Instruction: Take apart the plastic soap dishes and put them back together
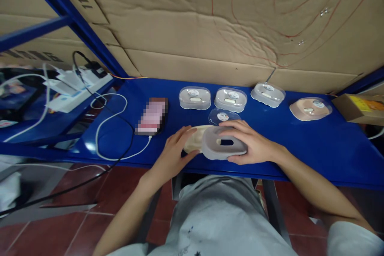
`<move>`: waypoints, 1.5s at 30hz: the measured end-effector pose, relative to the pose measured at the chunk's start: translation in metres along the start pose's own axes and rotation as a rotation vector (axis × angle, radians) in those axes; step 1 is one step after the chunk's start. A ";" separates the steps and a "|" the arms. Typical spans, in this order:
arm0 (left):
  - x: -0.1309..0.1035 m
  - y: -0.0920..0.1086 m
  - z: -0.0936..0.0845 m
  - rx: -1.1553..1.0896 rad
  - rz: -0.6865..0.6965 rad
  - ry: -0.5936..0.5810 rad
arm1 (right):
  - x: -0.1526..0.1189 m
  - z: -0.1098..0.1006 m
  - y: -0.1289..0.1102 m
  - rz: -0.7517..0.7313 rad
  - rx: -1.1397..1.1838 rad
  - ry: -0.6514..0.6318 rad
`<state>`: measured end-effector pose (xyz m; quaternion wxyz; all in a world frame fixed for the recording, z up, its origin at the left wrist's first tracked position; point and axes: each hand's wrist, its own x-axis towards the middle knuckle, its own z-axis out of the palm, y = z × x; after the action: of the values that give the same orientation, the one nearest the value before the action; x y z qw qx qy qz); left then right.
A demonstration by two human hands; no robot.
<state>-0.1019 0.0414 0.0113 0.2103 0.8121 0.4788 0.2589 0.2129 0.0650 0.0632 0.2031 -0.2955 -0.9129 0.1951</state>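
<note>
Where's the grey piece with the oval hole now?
In the head view, the grey piece is just right of centre, in the right hand, near the front edge of the blue table, beside the cream piece in the left hand.

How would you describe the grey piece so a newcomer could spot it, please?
On the blue table, find the right hand by the near edge. That hand holds the grey piece; unlike the cream piece in the left hand, it shows an open slot.
</note>
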 end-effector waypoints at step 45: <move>-0.028 0.069 0.023 0.379 0.398 -0.202 | -0.005 0.004 0.030 0.149 -0.215 -0.038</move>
<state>-0.0531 -0.0170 0.0281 0.0463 0.9365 0.3266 0.1189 0.2290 0.0836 0.0441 0.1378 -0.3788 -0.9077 0.1163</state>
